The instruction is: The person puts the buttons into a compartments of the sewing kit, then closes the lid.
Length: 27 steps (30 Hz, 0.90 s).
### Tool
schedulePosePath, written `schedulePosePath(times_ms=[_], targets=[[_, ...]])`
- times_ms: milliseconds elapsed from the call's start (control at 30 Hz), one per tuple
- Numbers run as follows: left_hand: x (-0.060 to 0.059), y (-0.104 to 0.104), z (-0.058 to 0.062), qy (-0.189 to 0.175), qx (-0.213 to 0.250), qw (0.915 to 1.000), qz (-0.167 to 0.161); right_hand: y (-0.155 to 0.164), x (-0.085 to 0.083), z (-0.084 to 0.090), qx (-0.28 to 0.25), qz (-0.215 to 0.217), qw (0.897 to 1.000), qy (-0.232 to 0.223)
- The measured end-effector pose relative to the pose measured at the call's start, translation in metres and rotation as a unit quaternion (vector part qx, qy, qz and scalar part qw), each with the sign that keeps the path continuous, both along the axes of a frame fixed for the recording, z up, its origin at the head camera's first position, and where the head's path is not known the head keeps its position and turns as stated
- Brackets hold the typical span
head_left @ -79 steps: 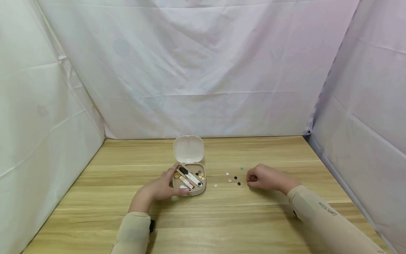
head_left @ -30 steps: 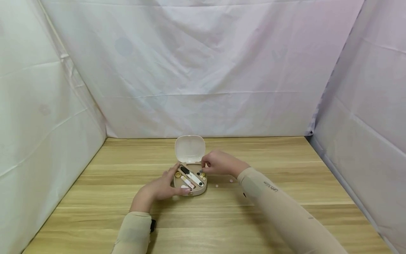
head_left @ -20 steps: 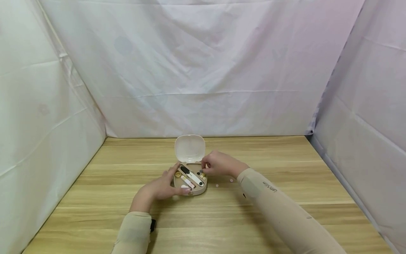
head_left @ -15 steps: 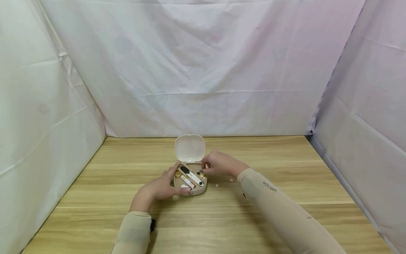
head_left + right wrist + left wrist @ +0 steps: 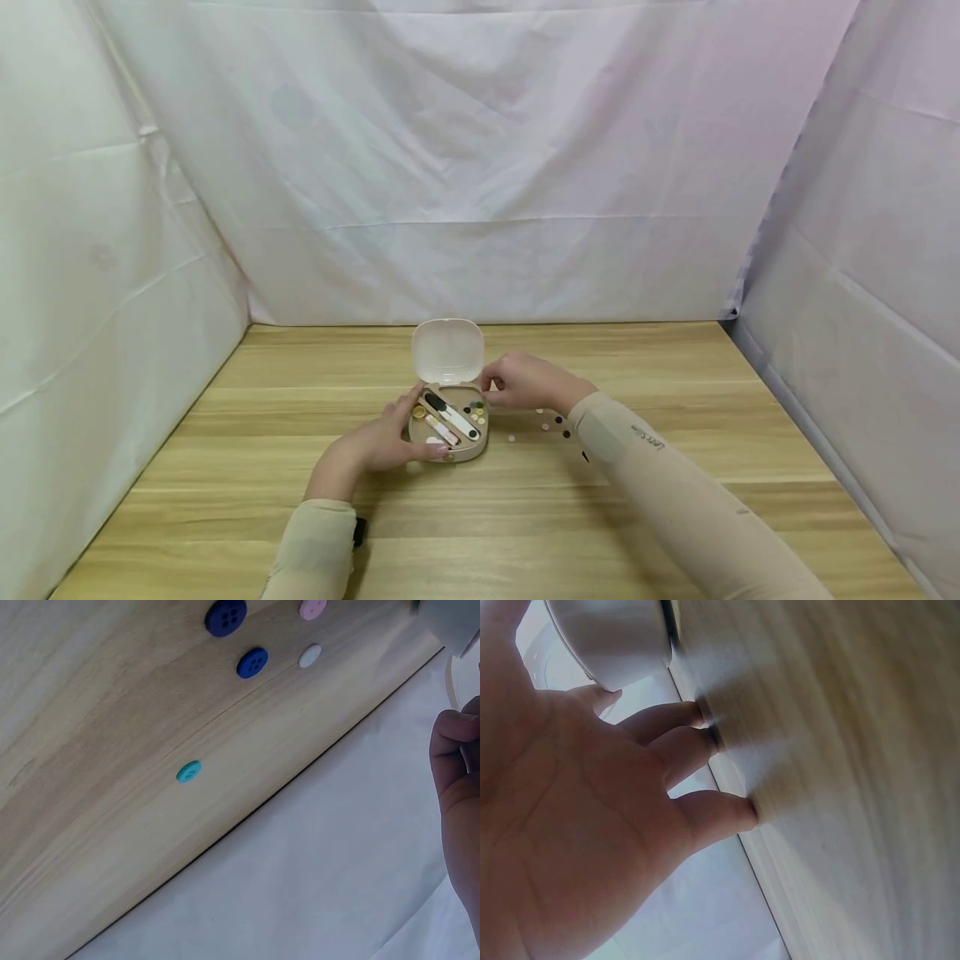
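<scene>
Left hand [image 5: 382, 442] splayed against case [image 5: 471, 452]; right hand [image 5: 531, 382] curled, grip unclear; only right wrist shows teal button [image 5: 189, 772].

- A creased white cloth backdrop [image 5: 450, 183] is hanging behind, with white cloth side sheets [image 5: 112, 250] enclosing left and right.
- A light-brown wood-grained tabletop [image 5: 450, 533] is filling the foreground.
- A pale checked strip [image 5: 746, 273], perhaps fabric, is edging the right corner.
</scene>
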<state>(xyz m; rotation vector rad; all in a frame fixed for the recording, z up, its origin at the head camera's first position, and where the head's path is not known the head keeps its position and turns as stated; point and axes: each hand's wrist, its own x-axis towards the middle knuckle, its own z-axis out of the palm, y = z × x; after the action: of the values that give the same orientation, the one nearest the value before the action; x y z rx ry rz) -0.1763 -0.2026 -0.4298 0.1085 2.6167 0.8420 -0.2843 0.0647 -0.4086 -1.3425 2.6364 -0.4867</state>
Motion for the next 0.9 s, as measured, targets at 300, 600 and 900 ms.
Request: schedulePosePath(times_ms=[300,600,900], targets=[[0.0003,-0.0046,0.0001,-0.001,-0.001,1.0000,0.003,-0.0008,0.0037,-0.0008,0.019,0.041,0.999,-0.002],[0.0005,-0.0045,0.0010,0.002,0.000,1.0000,0.002,-0.0028,0.0044,-0.0017,0.042,0.049,0.998,0.023],[0.0002,-0.0031,0.0001,0.003,0.000,1.0000,-0.002,-0.0048,0.0080,-0.0054,0.049,0.046,0.997,0.033]])
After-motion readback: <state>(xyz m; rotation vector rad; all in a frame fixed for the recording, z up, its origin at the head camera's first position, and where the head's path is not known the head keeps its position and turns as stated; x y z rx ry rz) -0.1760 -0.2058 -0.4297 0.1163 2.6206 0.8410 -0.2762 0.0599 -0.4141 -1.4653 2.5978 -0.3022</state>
